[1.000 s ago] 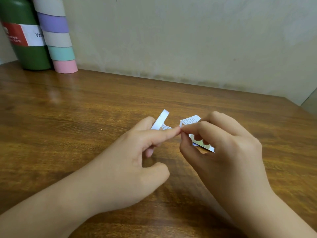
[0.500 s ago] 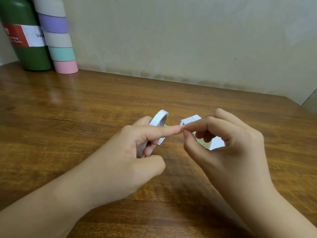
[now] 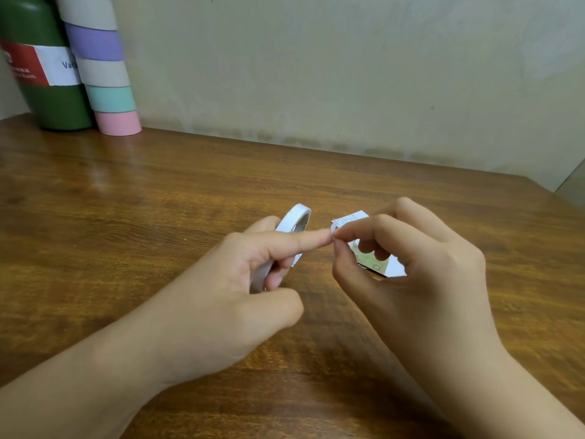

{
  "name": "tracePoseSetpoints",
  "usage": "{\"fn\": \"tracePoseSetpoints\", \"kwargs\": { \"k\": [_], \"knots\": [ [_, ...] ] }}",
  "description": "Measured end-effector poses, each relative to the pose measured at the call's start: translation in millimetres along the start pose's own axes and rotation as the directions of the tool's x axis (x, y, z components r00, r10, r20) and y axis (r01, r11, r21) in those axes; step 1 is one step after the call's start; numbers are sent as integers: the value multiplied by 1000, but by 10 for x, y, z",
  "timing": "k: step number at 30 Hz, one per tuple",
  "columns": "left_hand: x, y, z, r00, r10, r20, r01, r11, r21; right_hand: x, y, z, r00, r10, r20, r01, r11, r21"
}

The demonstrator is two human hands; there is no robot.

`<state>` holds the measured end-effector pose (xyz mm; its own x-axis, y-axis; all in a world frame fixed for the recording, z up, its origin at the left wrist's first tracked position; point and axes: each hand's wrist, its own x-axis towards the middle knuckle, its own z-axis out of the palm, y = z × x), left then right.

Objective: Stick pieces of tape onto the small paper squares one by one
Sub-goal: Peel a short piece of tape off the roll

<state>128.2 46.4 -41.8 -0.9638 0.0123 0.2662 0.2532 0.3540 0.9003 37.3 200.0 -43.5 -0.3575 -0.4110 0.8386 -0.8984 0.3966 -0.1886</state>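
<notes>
Wooden table point(image 3: 133, 217): left hand point(image 3: 221, 296) curls around tape roll point(image 3: 292, 218); right hand point(image 3: 411, 274) apparently pinches paper square point(image 3: 348, 220).

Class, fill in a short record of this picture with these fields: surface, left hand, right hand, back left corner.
surface: wooden table
left hand: holds white tape roll, index finger stretched to the paper
right hand: pinches a printed paper square at its corner
back left corner: green bottle, stack of coloured tape rolls
</notes>
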Motion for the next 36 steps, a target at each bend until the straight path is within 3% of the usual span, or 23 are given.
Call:
{"fn": "tracePoseSetpoints", "kwargs": {
  "k": [5, 12, 20, 25, 28, 32, 36],
  "knots": [
    [5, 0, 16, 1000, 0, -1, 1, 998, 61, -2, -14, 19, 999, -25, -30, 22, 997, -80],
    [20, 13, 7, 999, -9, -37, 12, 995, 97, 28, -26, 1, 982, 173, 72, -184, 964, 193],
    [24, 19, -6, 995, -41, -95, 50, 995, 91, 51, 12, -30, 873, 423, 244, -486, 795, 362],
    [28, 6, -30, 989, -51, -136, 63, 994, 86, 95, 63, -66, 816, 515, 262, -578, 716, 391],
    [39, -9, -55, 981, -49, -189, 65, 995, 77, 111, 269, -95, 766, 591, 253, -643, 702, 304],
    [65, -41, -107, 953, -2, -303, 47, 988, 144, 102, 631, -87, 732, 642, 227, -664, 747, 29],
    [88, -74, -161, 926, 8, -377, 72, 978, 196, 73, 832, -12, 639, 720, 270, -704, 689, -171]
  ]
}}
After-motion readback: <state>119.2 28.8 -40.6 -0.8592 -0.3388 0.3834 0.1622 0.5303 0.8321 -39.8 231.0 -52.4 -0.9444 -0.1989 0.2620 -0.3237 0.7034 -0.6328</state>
